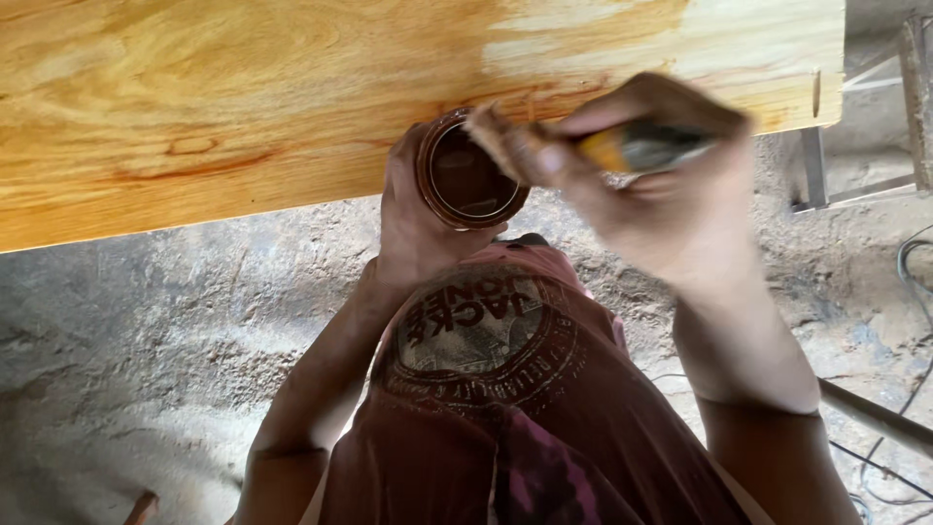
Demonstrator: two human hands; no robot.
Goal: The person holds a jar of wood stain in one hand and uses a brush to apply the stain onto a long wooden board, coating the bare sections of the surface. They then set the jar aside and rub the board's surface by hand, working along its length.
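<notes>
Brown-stained tin [471, 175] wrapped in the left hand [413, 219], right hand [671, 194] fingers pinched round a blurred paintbrush [583, 148], bristles at the tin's rim, glossy wooden board [243, 97] behind, tin's contents indistinct.

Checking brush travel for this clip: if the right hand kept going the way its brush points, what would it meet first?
Most likely the open can held by the left hand. The right hand aims its brush leftward, bristles at the can's rim; motion blur leaves height unclear.

Bright daylight on the wood panel [243, 97], right hand [661, 185] motion-blurred, floor shaded
</notes>
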